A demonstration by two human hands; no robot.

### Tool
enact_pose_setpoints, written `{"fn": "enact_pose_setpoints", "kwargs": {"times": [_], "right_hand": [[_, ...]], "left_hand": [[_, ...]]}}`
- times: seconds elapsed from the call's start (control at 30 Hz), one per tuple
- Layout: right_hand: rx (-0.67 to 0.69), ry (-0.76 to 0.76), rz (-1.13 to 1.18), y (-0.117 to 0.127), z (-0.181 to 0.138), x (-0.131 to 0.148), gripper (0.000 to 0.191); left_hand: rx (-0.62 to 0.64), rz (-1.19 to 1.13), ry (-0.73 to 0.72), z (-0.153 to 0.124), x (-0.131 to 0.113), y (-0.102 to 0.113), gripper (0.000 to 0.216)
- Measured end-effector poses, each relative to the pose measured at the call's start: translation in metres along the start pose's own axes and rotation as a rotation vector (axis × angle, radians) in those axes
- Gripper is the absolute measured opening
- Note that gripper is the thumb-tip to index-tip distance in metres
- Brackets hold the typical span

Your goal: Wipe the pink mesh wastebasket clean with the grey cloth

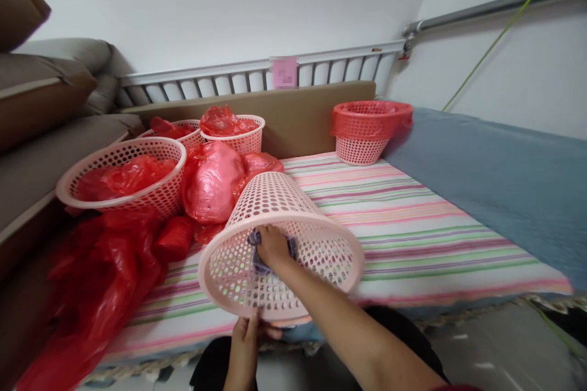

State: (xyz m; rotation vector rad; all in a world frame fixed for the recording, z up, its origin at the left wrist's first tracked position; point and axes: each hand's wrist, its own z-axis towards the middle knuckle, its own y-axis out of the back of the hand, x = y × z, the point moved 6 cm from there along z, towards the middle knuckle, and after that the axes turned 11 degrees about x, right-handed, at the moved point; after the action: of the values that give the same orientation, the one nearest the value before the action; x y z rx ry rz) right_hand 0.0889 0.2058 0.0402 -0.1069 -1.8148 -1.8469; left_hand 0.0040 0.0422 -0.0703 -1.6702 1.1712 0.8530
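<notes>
A pale pink perforated plastic basket [275, 195] lies on its side on the striped cloth, its wide mouth facing me. My right hand [274, 247] reaches inside it, closed on a bunched purple-grey cloth [260, 261] that lies against the inner wall. At the near edge of the rim, my left hand [250, 330] grips the basket from below with the thumb on top. Some of the cloth is hidden behind my right hand.
To the left stand pink baskets [64, 186] with red plastic bags, and loose red bags [105, 275] spread beside them. Another basket [360, 151] with a red bag over its rim stands at the back right. Grey cushions [41, 88] are stacked far left; a radiator [220, 82] lines the wall.
</notes>
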Motion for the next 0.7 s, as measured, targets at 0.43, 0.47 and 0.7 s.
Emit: {"fn": "enact_pose_setpoints", "kwargs": {"times": [0.43, 0.47, 0.7], "right_hand": [[-0.157, 0.042, 0.033, 0.012, 0.059, -0.022, 0.051], [-0.134, 0.047, 0.025, 0.012, 0.057, -0.022, 0.051], [0.052, 0.002, 0.005, 0.002, -0.003, -0.009, 0.044]], "left_hand": [[-0.17, -0.069, -0.154, -0.012, -0.03, 0.012, 0.053], [-0.187, -0.08, -0.178, -0.013, -0.034, 0.015, 0.052], [-0.164, -0.122, -0.099, -0.009, -0.027, 0.01, 0.048]]}}
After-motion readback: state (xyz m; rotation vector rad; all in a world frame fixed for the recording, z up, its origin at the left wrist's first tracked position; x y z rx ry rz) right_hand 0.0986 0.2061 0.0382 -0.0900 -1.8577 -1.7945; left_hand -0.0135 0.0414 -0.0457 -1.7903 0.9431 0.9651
